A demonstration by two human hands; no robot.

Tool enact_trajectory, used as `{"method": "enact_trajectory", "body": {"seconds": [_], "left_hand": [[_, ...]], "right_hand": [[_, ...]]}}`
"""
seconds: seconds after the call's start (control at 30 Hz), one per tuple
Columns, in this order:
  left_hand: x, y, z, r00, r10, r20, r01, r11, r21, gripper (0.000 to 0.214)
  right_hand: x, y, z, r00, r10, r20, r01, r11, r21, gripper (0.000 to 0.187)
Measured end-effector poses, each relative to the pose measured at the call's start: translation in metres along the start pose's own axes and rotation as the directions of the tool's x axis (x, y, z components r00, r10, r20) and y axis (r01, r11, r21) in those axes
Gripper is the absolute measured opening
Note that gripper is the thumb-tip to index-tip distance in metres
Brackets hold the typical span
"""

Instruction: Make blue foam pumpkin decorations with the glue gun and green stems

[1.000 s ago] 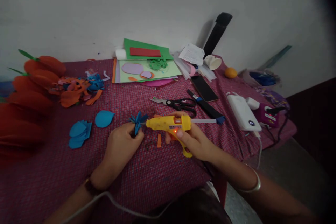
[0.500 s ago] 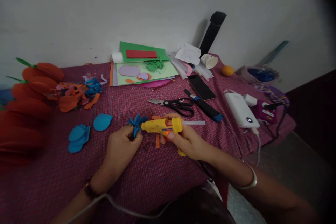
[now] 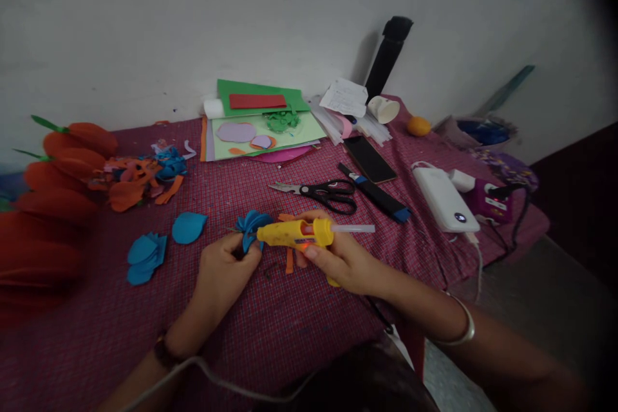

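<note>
My left hand (image 3: 223, 268) is closed in a pinch on a small blue foam flower (image 3: 251, 227), held just above the red checked cloth (image 3: 270, 328). My right hand (image 3: 338, 261) grips a yellow hot glue gun (image 3: 297, 234), its nozzle pointing left and touching the flower's base. A clear glue stick (image 3: 352, 228) juts out of the gun's back. An orange foam strip (image 3: 290, 261) lies on the cloth below the gun. The gun's grey cord (image 3: 212, 376) runs across my left forearm.
Black scissors (image 3: 322, 191) lie behind the gun. Blue petal cut-outs (image 3: 159, 241) sit left, orange foam flowers (image 3: 62, 167) and scraps (image 3: 140, 174) far left. Foam sheets (image 3: 263, 119) are stacked by the wall. A phone (image 3: 369, 159), power bank (image 3: 444, 199) and orange fruit (image 3: 418, 125) lie right, near the table edge.
The glue gun has shifted left, closing on the flower until its nozzle meets the base. My left hand has turned the flower slightly. The camera view has drifted a little.
</note>
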State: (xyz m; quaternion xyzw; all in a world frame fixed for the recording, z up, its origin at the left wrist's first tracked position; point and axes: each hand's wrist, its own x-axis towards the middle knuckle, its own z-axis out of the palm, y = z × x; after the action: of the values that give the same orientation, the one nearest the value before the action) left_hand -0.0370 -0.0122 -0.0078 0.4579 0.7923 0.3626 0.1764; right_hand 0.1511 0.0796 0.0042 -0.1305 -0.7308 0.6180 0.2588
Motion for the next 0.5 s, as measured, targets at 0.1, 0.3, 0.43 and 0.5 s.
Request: {"method": "enact_trajectory", "body": {"seconds": [0.1, 0.3, 0.43, 0.5], "left_hand": [[-0.0001, 0.0009, -0.0002, 1.000, 0.003, -0.005, -0.003, 1.000, -0.009, 0.027], [-0.0001, 0.0030, -0.0004, 1.000, -0.001, -0.012, 0.001, 1.000, -0.014, 0.027], [0.0004, 0.0034, -0.0007, 1.000, 0.011, -0.011, -0.011, 1.000, -0.001, 0.028], [0.0005, 0.0035, -0.0009, 1.000, 0.012, -0.010, -0.012, 1.000, 0.000, 0.027]], "right_hand": [[0.0002, -0.0001, 0.0001, 1.000, -0.004, -0.003, 0.004, 1.000, 0.001, 0.035], [-0.0015, 0.0052, 0.0000, 1.000, -0.006, -0.001, 0.006, 0.999, 0.031, 0.035], [-0.0012, 0.0041, 0.0000, 1.000, -0.001, 0.002, 0.001, 1.000, 0.025, 0.033], [-0.0005, 0.0021, 0.0001, 1.000, -0.003, -0.005, 0.003, 1.000, 0.029, 0.033]]}}
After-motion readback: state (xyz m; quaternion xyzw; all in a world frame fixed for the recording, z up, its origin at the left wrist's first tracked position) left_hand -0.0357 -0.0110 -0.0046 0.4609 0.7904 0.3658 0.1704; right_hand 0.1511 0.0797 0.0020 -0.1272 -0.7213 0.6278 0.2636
